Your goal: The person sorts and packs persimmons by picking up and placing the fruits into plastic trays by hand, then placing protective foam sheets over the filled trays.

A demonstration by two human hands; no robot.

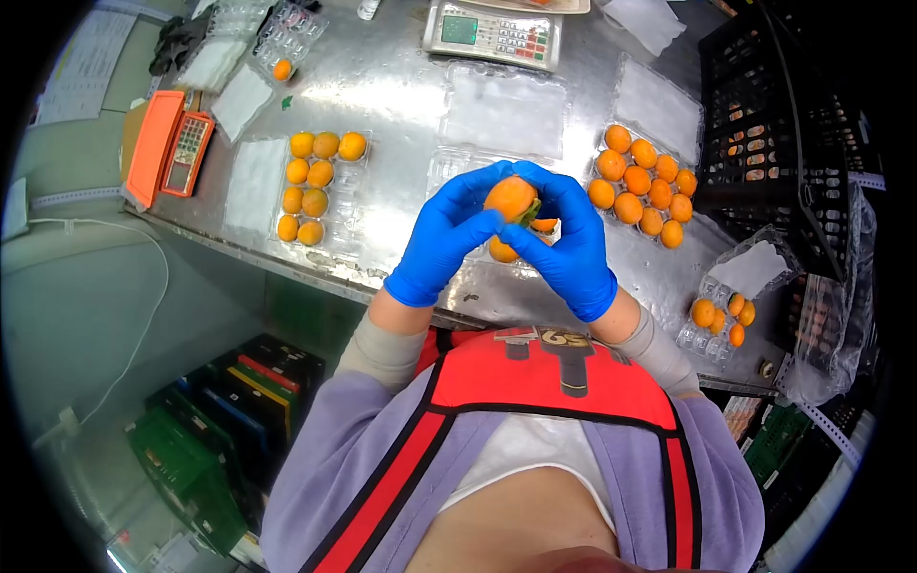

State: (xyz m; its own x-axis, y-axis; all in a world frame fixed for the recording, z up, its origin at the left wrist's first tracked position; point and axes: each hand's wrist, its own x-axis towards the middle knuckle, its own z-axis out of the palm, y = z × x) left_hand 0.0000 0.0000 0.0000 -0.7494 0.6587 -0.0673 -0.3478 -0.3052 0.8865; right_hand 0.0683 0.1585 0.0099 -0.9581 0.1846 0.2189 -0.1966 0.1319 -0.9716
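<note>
Both my hands wear blue gloves and meet over the steel table. Between the fingertips of my left hand (445, 234) and my right hand (571, 239) is a round orange fruit (511, 198) with a green leafy bit on its lower right side. Thumbs and fingers of both hands are closed around it. Just below it, another orange fruit (502, 250) shows between my wrists, partly hidden. Beyond my fingers lies an opened clear plastic tray with a white padded lid (503, 113); my hands hide much of its near half.
Partly filled fruit trays stand left (309, 186) and lower right (718, 320), with a fuller tray (642, 181) at right. A weighing scale (493, 36) is at the back. An orange-cased calculator (186, 155) lies left; a black crate (778, 134) stands right.
</note>
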